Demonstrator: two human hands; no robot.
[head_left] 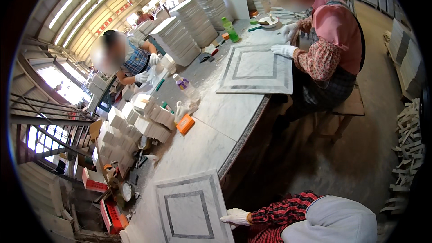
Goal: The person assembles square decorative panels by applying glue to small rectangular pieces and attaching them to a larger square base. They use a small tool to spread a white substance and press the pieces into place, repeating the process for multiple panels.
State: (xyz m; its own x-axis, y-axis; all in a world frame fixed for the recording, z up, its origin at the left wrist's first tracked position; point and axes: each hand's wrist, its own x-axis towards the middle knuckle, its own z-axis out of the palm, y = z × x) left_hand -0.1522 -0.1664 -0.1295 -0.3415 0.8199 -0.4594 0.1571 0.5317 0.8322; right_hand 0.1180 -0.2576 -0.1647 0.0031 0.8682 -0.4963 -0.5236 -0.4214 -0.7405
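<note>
A square white marble tile [189,198] with two inlaid grey frames lies at the near end of the worktable. My right hand [236,217], in a white glove below a red-and-black plaid sleeve, grips its right edge with fingers over the rim. The thumb is hard to make out. My left hand is out of view. Farther along, a similar framed tile [256,69] lies before a co-worker in pink, whose gloved hand [283,51] rests on its far right corner.
The worktable [202,139] holds an orange box [185,124], a clear bottle [184,84], a green bottle [230,29] and stacked white tiles [177,40]. Small white blocks [114,137] line its left side. Another co-worker's gloved hand [143,77] is across the table. A wooden stool [344,103] stands right.
</note>
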